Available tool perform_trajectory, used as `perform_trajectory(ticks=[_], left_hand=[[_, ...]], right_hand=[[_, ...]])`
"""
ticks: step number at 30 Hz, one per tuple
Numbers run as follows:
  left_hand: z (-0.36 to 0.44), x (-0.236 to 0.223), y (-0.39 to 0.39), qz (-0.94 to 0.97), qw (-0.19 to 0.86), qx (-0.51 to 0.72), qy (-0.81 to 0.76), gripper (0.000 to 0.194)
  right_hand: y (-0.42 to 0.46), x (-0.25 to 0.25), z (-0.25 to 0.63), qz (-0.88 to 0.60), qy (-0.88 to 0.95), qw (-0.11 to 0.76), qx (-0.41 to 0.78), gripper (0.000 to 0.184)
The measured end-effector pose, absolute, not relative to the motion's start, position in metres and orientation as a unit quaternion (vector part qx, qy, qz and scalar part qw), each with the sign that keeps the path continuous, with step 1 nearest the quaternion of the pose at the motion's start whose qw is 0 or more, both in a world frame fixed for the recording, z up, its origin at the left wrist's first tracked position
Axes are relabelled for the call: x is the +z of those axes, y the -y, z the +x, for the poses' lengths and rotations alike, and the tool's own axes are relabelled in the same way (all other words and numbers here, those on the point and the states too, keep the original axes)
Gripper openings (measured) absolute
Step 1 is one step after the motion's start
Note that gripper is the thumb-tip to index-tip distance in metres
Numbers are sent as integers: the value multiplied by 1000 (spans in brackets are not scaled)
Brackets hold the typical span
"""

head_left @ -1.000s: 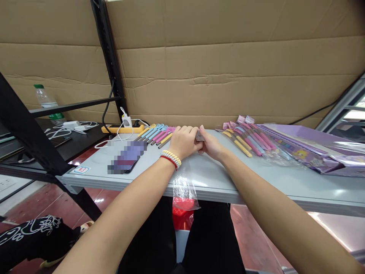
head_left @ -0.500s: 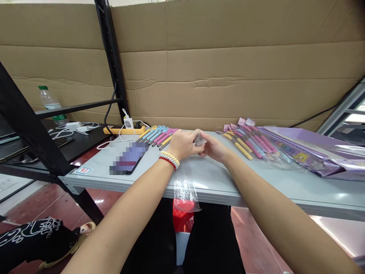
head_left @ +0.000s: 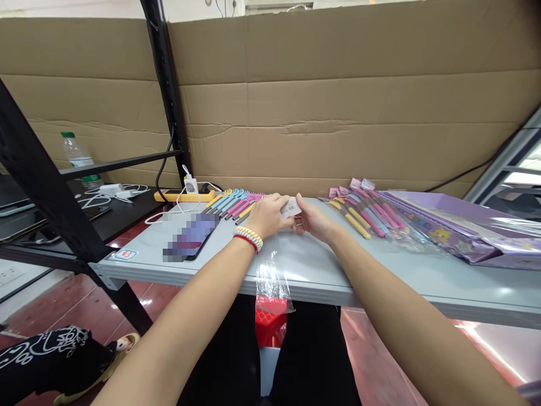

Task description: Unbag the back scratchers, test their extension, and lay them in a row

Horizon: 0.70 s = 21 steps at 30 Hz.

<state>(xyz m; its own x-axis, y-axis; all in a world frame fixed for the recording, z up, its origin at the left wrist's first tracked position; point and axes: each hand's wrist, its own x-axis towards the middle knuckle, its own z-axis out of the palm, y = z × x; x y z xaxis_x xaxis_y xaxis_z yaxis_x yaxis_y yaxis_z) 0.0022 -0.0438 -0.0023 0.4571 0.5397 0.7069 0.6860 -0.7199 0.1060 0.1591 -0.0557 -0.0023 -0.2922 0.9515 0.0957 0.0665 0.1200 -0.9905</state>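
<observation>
My left hand and my right hand meet over the far middle of the grey table. Both pinch a small white printed label between their fingertips. A beaded and red bracelet is on my left wrist. A row of pens with blue, pink and yellow grips lies just left of my left hand. A clear plastic bag lies under my forearms and hangs over the table's front edge.
A phone lies on the table's left. Packaged pens and purple packaged sets fill the right. A yellow power strip with chargers sits at the back left. A black shelf frame and water bottle stand left. Cardboard lines the back.
The label has turned from a dark edge-on sliver to its white printed face between my fingertips. My hands stayed close together; the camera tilted up slightly.
</observation>
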Motion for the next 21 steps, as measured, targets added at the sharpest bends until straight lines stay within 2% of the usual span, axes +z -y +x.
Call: perform_trajectory(ticks=[3, 5, 10, 16, 21], left_hand=[[0, -3, 41, -851, 99, -338, 391, 29], [0, -4, 40, -857, 97, -313, 399, 30], [-2, -4, 39, -863, 84, -297, 400, 31], [-4, -4, 38, -868, 55, -305, 388, 26], [-1, -3, 37, -864, 12, -344, 367, 24]], right_hand=[[53, -3, 161, -476, 607, 490, 406, 50], [52, -3, 162, -486, 606, 501, 382, 49], [52, -5, 164, -475, 641, 482, 363, 51], [53, -10, 165, -472, 743, 394, 264, 44], [54, -5, 166, -499, 744, 403, 188, 38]])
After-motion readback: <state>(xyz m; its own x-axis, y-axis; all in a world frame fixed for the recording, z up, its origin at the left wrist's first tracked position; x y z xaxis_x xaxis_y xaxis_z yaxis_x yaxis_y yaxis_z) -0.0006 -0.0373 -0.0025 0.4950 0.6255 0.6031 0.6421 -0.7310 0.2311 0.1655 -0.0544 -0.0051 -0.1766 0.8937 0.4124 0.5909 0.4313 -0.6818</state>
